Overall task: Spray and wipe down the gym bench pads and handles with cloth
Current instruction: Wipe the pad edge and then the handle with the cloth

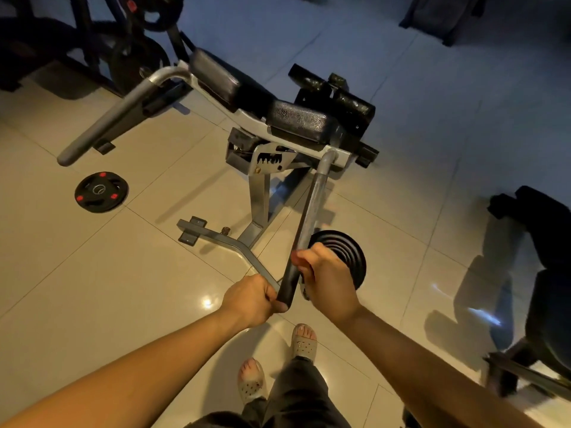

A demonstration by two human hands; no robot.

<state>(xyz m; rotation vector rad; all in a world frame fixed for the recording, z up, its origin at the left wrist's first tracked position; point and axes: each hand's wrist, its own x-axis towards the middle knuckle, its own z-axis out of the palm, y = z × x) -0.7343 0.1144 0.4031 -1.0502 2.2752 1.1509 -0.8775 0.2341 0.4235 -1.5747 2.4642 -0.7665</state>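
Left hand: the left hand (251, 299) curls tight round the very tip of the long grey metal handle with a black rubber end (310, 211), likely to keep it still.
Right hand: the right hand (329, 281) wraps round the same handle, just above, likely to rub it.
Cloth: maybe under the right palm; cannot tell.
Pads: the black bumpy bench pads (298, 122) sit at the handle's far end, well apart from both hands.

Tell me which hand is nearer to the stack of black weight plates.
Right. The right hand grips the handle directly beside the stack of black weight plates; the left hand holds the handle's end, farther left.
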